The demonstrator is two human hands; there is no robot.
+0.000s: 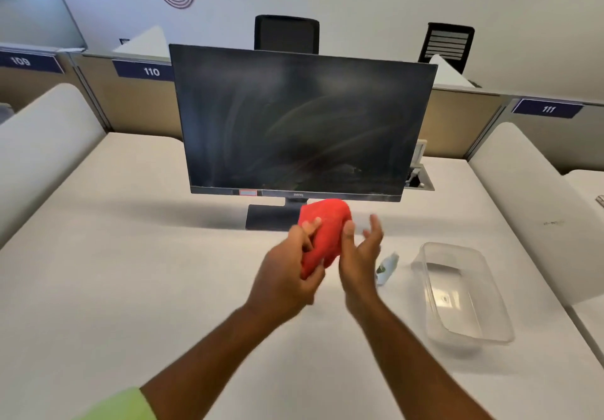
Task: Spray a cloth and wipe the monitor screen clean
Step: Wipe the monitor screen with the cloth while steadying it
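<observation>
A black monitor (300, 122) stands on the white desk (130, 272), its dark screen streaked with smears. In front of its base I hold a bunched red cloth (323, 233). My left hand (287, 272) grips the cloth from the left and below. My right hand (359, 252) touches its right side with the thumb, the fingers spread and relaxed. A small spray bottle (387, 267) lies on the desk just right of my right hand, partly hidden by it.
A clear plastic tub (464, 292) sits on the desk to the right. A cable hatch (420, 180) lies behind the monitor's right corner. Partition panels numbered 110 and 111 and two black chairs (286, 33) stand beyond the desk.
</observation>
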